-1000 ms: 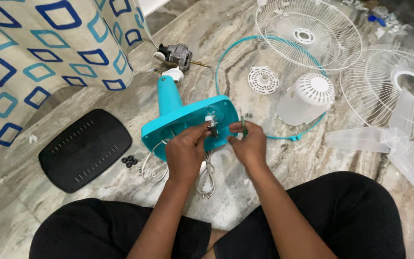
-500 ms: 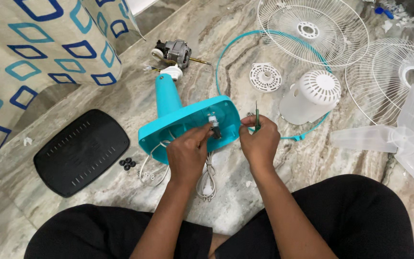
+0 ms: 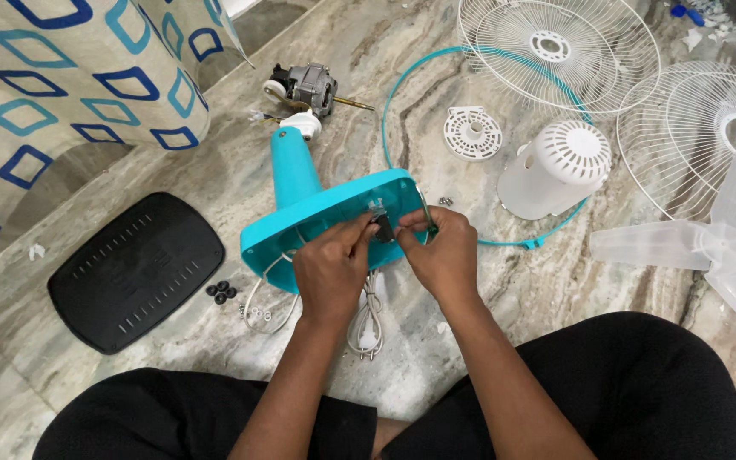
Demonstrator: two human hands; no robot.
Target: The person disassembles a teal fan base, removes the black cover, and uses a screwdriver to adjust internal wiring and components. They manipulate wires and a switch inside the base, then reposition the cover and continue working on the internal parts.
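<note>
We held the teal fan base (image 3: 317, 213) tipped on the marble floor (image 3: 172, 400), our left hand (image 3: 330, 268) pinching a small black part (image 3: 382, 227) on its underside, our right hand (image 3: 445, 255) closed around a thin screwdriver (image 3: 427, 213) beside it

Bright even light, soft shadows, sharp

The fan base (image 3: 325, 213) is lying at the centre of the floor (image 3: 172, 392), both hands touching its underside. The base cover (image 3: 134, 268) is sitting at nine o'clock, the motor (image 3: 308, 85) at twelve, the motor housing (image 3: 555, 166) at two, the blade (image 3: 709, 251) at three.
</note>
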